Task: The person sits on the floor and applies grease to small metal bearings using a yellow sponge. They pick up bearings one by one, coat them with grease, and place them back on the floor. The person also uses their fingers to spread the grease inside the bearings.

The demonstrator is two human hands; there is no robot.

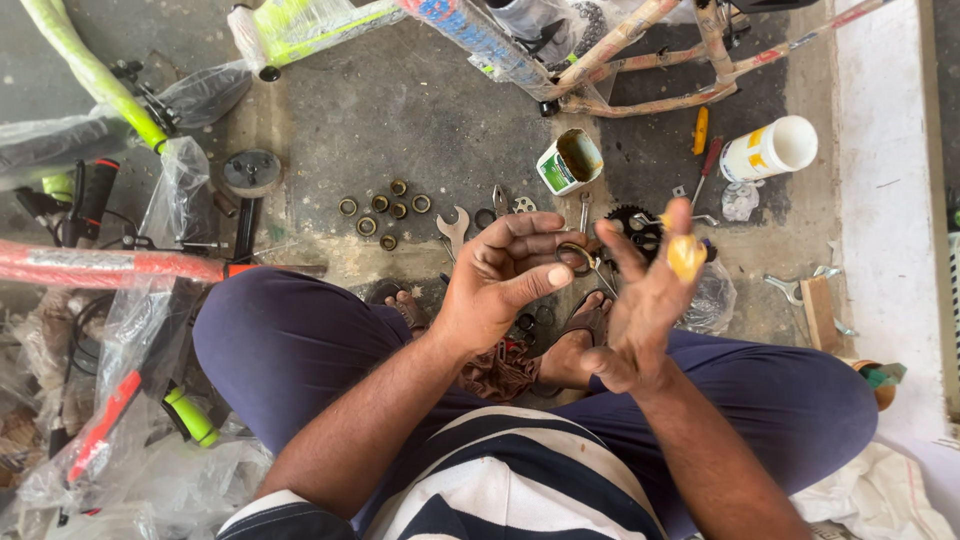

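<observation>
My left hand (500, 275) holds a small metal ring (578, 258) between its fingertips, palm turned up. My right hand (645, 290) is raised beside it, fingers spread, with a blob of yellow grease (686, 256) on one fingertip close to the ring. I sit cross-legged on a concrete floor, in dark blue trousers and a striped shirt. An open grease tin (568, 161) stands on the floor just beyond my hands.
Several brass-coloured rings (385, 212), a spanner (453, 230), a black sprocket (632, 225), screwdrivers (705, 165) and a white tub (768, 148) lie on the floor ahead. Bicycle frames wrapped in plastic, green (90, 75) and red (100, 265), lie left; a bare frame (650, 60) stands behind.
</observation>
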